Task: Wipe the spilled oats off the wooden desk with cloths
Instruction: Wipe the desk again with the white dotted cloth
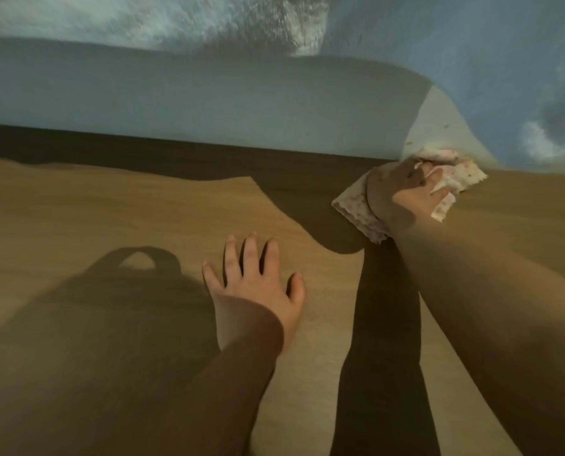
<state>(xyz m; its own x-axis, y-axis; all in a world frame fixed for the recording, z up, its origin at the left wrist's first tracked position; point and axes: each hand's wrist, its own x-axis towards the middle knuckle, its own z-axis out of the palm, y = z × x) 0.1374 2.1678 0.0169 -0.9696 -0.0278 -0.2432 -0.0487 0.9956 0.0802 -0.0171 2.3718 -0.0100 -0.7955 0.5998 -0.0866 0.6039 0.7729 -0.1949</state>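
Observation:
My right hand (406,192) presses a pale speckled cloth (356,210) onto the wooden desk (110,209) at its far edge, against the wall. The cloth is bunched under and around my fingers, and its far end reaches the wall's base. Flat on the desk near the middle lies my left hand (258,284), fingers spread and holding nothing. A few small oat flecks (407,143) show on the sunlit patch of wall just above the cloth. I can make out no oats on the desk surface itself.
A light blue wall (208,103) runs along the desk's far edge. Dark shadows of my head and arms fall across the desk's left and centre.

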